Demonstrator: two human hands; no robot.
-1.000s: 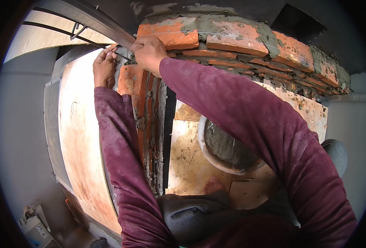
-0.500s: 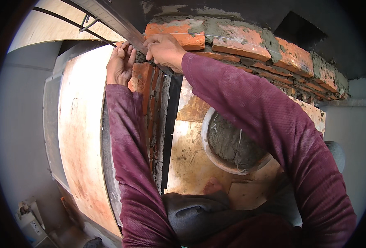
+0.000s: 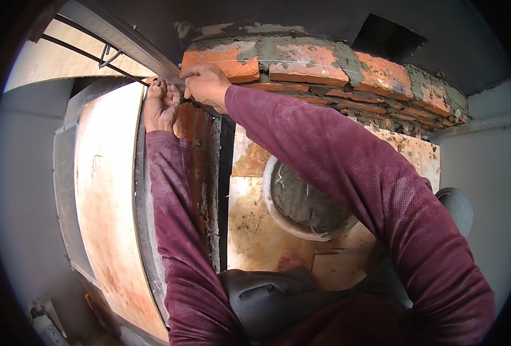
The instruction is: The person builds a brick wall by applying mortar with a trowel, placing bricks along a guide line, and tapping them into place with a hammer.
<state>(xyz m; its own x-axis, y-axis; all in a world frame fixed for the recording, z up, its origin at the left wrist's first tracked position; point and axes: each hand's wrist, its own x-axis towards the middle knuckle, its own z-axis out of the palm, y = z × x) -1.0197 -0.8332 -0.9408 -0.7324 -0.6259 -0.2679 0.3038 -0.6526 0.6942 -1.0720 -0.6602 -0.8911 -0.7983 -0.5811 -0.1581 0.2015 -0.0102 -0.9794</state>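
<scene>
At the left end of the brick wall [image 3: 306, 66], the right hand [image 3: 205, 86], fingers narrowed, touches the metal bar [image 3: 134, 45]; the left hand [image 3: 162, 109] curls there too; what either holds, I cannot tell

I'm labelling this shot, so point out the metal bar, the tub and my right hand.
Metal bar [image 3: 127, 46]: head view, middle of its length.
Tub [image 3: 268, 196]: head view, left rim.
Right hand [image 3: 208, 85]: head view, back of the hand.

No readable text, numbers or signs, apparently, dim edges included.
</scene>
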